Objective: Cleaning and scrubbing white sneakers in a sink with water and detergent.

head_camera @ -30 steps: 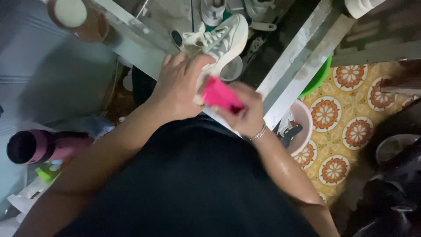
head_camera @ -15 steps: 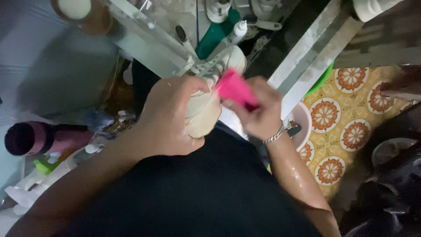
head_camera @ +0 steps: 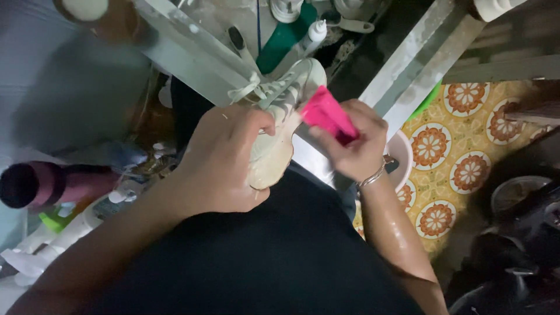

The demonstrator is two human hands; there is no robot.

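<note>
the left hand is wrapped around the heel end of a cream-white sneaker, fingers closed over its upper and thumb hooked near the collar, so the shoe is gripped firmly and tipped on its side with the pale sole turned toward the wearer's body. held this way, the sole edge and side panel face the right hand, which is closed around a bright pink cleaning block, probably a sponge or brush body, though the blur makes it hard to be sure. the block's end presses against the sneaker's side just past the midfoot, touching it.

taking the sneaker as the landmark: its loose white laces trail off its upper toward the far side. just beyond its toe stand a green bottle and a small white squeeze bottle, with a dark-headed brush lying beside them on a wet concrete ledge. to the sneaker's right, past the right hand, a pink basin sits on a yellow floor with orange flower tiles. well off to the sneaker's left lies a pink cylinder with a dark open end. a thin bracelet circles the right wrist, and the forearm below it shines wet.
</note>
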